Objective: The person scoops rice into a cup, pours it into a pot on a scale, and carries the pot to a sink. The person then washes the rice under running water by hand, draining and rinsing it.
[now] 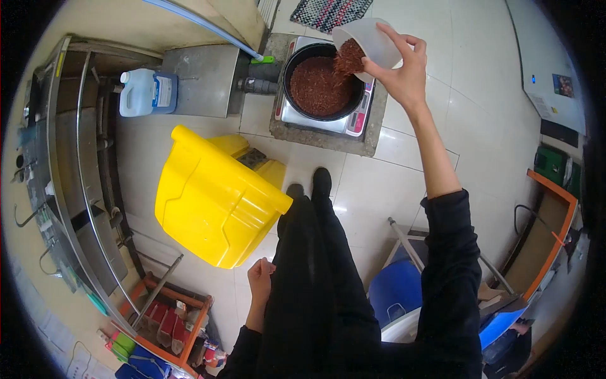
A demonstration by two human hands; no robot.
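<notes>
My right hand [407, 74] grips a translucent white plastic container [379, 39], thumb on one side of its rim and fingers on the other. The container is tipped to the left, and reddish-brown grains [350, 57] spill from its mouth. Below its lip is a round black pan [288, 85], with a broad layer of the same grains [319, 88] inside. That pan rests on a silver weighing scale [292, 115] with red-edged panels. Down beside my left leg hangs my left hand [260, 278], fingers curled in and apparently holding nothing.
The scale stands on a grey slab [372, 142] on the tiled floor. A large yellow plastic bin [214, 199] is left of my feet. A blue jug [148, 93] and a metal box [205, 79] lie beyond it. At right are a blue drum [394, 290] and an orange-edged shelf [562, 234].
</notes>
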